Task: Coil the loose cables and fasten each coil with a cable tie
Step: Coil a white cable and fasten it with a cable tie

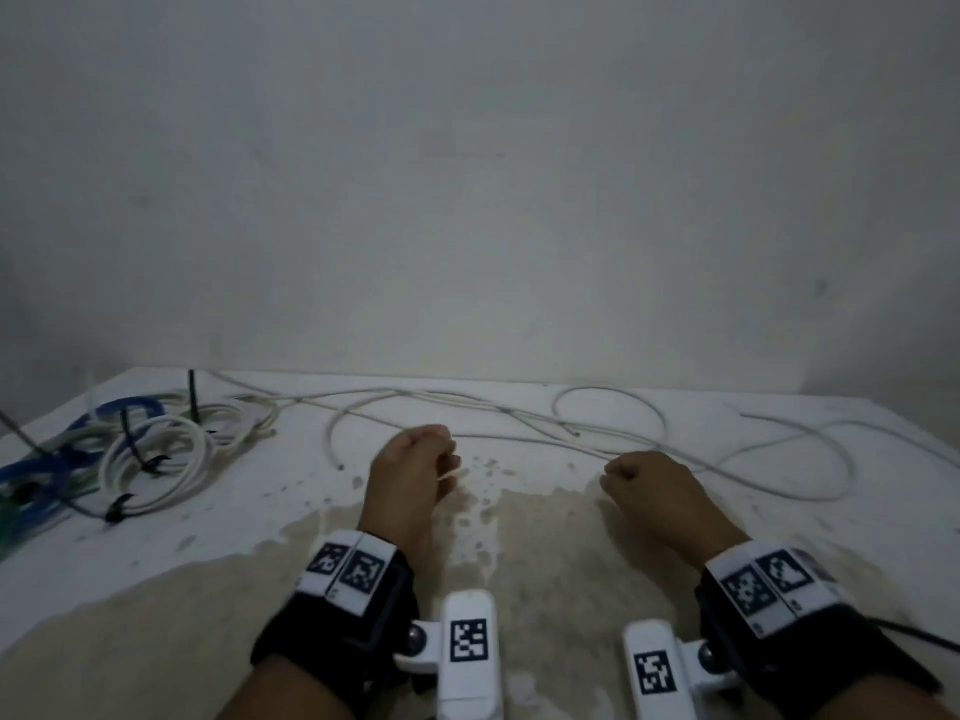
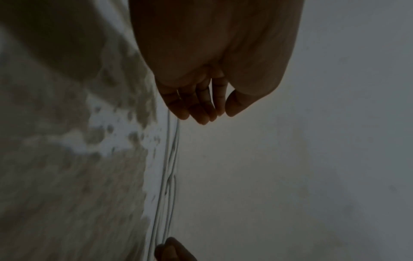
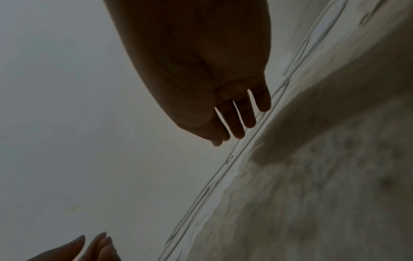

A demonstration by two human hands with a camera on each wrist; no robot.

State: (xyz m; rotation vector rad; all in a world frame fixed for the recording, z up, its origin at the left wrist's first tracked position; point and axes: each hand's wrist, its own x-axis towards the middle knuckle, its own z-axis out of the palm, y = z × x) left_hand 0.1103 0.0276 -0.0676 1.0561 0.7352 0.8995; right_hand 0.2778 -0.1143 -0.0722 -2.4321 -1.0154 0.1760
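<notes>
Both your hands hover with relaxed fingers, left hand (image 1: 410,465) and right hand (image 1: 652,485) holding nothing; the loose white cable (image 1: 519,415) lies just beyond your fingertips. Gather it next.

Smooth white plastic-sheathed cable (image 1: 597,439) on a matt, stained, blotchy white table (image 1: 545,537); glossy black cable ties (image 1: 120,506).

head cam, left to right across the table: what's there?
Blue cable coil → tied white cable coil → left hand → right hand → loose white cable loop.
</notes>
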